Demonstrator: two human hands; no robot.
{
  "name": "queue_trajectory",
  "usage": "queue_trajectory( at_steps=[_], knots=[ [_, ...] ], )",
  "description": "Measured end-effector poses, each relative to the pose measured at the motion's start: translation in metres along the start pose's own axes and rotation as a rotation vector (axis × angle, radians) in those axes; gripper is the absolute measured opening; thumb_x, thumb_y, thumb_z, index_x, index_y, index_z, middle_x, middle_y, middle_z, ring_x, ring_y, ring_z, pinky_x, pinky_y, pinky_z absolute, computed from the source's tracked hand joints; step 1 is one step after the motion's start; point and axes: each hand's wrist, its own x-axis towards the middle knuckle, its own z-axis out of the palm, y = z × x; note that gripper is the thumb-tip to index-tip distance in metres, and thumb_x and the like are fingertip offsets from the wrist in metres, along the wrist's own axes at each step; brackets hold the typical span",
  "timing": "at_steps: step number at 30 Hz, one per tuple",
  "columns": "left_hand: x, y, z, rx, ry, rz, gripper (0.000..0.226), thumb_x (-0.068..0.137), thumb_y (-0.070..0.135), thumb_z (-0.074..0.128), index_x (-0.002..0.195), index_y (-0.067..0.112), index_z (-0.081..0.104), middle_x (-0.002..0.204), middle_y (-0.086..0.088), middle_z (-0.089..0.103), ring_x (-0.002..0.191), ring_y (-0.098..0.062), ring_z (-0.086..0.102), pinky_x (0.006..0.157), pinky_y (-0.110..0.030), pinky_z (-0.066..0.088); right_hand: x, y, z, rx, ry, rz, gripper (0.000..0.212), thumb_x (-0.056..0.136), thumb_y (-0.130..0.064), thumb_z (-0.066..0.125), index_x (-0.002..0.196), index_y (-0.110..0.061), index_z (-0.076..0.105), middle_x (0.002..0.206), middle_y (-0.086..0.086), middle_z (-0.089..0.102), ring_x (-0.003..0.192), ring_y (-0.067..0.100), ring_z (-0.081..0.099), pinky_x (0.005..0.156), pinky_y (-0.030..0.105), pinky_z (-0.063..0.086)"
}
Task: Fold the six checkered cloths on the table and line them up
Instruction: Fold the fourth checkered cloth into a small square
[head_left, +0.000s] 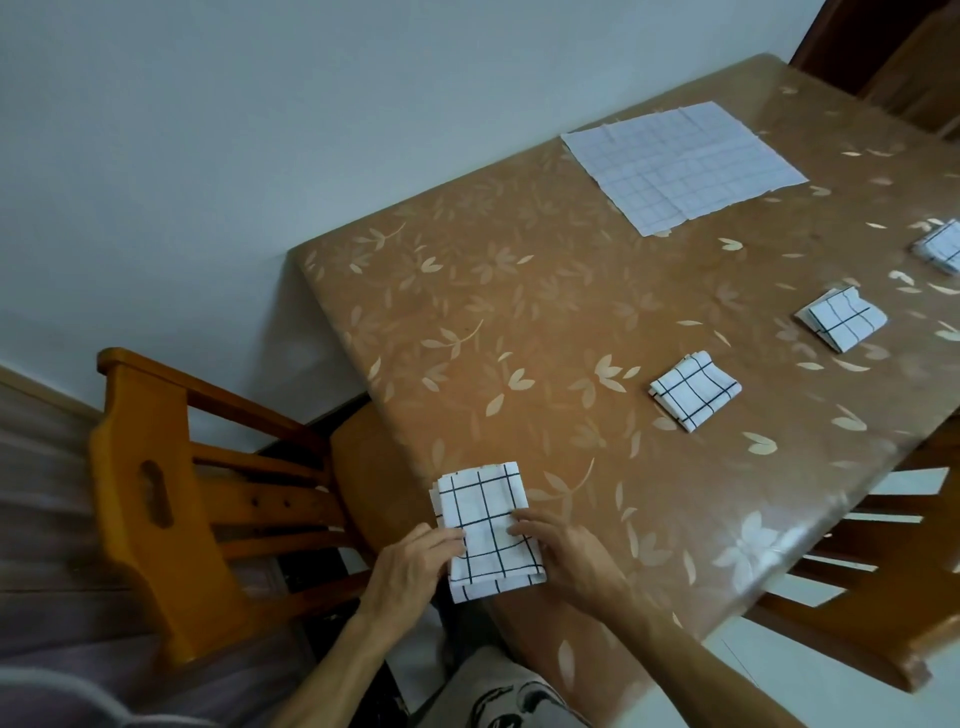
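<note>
Your brown leaf-patterned bench carries an unfolded white checkered cloth at its far edge and three folded checkered squares along the right edge. At the near left corner, your left hand and right hand press fairly straight fingers on the half-folded checkered cloth. It likely needs one more fold before joining the line.

White cloths with black checks, tan leaf-patterned table

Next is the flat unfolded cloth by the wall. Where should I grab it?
Pinch the cloth at its nearest corner, coming in from your side. It lies spread flat with no raised fold to grip, and that corner points toward you, so it is probably the easiest to lift.
</note>
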Motion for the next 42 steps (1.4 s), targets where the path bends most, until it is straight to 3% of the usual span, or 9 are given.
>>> queue_trajectory(
  at_steps=[4,7,11,14,17,28,36,39,42],
  knots=[
    [-0.001,0.0,0.006,-0.126,0.019,-0.121,0.042,0.072,-0.001,0.082,0.106,0.023,0.073,0.114,0.015,0.069,0.101,-0.002,0.062,0.08,-0.014,0.055,0.001,0.001,0.003,0.053,0.019,0.039,0.036,0.092,-0.016,0.056,0.125,-0.025,0.066,0.141,-0.013,0.054,0.126,0.004,0.053,0.099,0.012,0.041],
    [0.001,0.0,0.011,-0.369,0.029,-0.344,0.039,0.079,0.0,0.076,0.109,0.025,0.072,0.114,0.017,0.067,0.106,0.002,0.061,0.088,-0.017,0.054,0.004,-0.002,-0.002,0.149,0.044,0.103,0.041,0.086,-0.006,0.058,0.122,-0.023,0.068,0.125,-0.011,0.067,0.111,0.005,0.062,0.087,0.001,0.039],
    [0.01,0.007,0.005,-0.741,0.048,-0.624,0.025,0.091,0.013,0.068,0.113,0.026,0.066,0.101,0.009,0.074,0.069,-0.013,0.072,0.062,-0.026,0.059,0.016,-0.009,-0.008,0.27,0.089,0.158,0.035,0.083,-0.005,0.058,0.108,-0.028,0.067,0.091,-0.027,0.068,0.08,-0.009,0.062,0.07,0.018,0.048],
    [0.016,0.004,0.002,-0.879,0.077,-0.754,0.025,0.093,0.019,0.067,0.114,0.029,0.057,0.095,0.006,0.075,0.065,-0.02,0.072,0.054,-0.027,0.055,0.029,-0.01,-0.009,0.403,0.118,0.281,0.033,0.09,-0.012,0.059,0.119,-0.028,0.055,0.095,-0.012,0.07,0.076,0.004,0.067,0.07,0.034,0.057],
    [0.019,0.0,0.001,-0.909,0.046,-0.815,0.03,0.093,0.021,0.068,0.118,0.026,0.052,0.094,0.005,0.075,0.068,-0.018,0.072,0.053,-0.027,0.054,0.039,-0.01,-0.009,0.424,0.14,0.386,0.038,0.091,-0.019,0.061,0.127,-0.026,0.049,0.094,-0.002,0.07,0.075,0.015,0.068,0.071,0.035,0.058],
    [0.03,0.004,0.006,-0.594,0.097,-0.834,0.024,0.088,0.029,0.07,0.094,0.04,0.049,0.069,0.01,0.07,0.069,-0.007,0.067,0.068,-0.038,0.059,0.046,-0.015,-0.001,0.437,0.21,0.551,0.041,0.091,-0.045,0.057,0.123,-0.024,0.043,0.083,-0.001,0.068,0.073,0.015,0.068,0.069,0.043,0.059],
    [0.033,0.009,-0.003,-0.484,0.063,-0.797,0.024,0.09,0.031,0.067,0.109,0.026,0.054,0.071,0.01,0.068,0.07,-0.003,0.063,0.064,-0.029,0.056,0.048,-0.025,-0.003,0.347,0.28,0.578,0.035,0.094,-0.042,0.055,0.121,-0.021,0.046,0.089,0.0,0.069,0.082,0.019,0.066,0.073,0.042,0.056],
    [0.027,0.016,-0.002,-0.349,0.078,-0.729,0.037,0.089,0.028,0.068,0.122,0.025,0.05,0.09,0.012,0.066,0.078,-0.002,0.064,0.064,-0.023,0.056,0.05,-0.026,-0.001,0.291,0.278,0.592,0.037,0.094,-0.046,0.054,0.119,-0.021,0.044,0.079,-0.004,0.066,0.075,0.017,0.065,0.067,0.042,0.056],
    [0.024,0.019,0.006,-0.055,0.131,-0.442,0.059,0.086,0.021,0.069,0.139,0.018,0.043,0.131,-0.002,0.052,0.115,-0.013,0.056,0.089,-0.027,0.056,0.052,-0.026,0.003,0.252,0.293,0.583,0.04,0.094,-0.049,0.053,0.117,-0.019,0.044,0.079,-0.001,0.066,0.074,0.018,0.065,0.066,0.045,0.056]
  ],
)
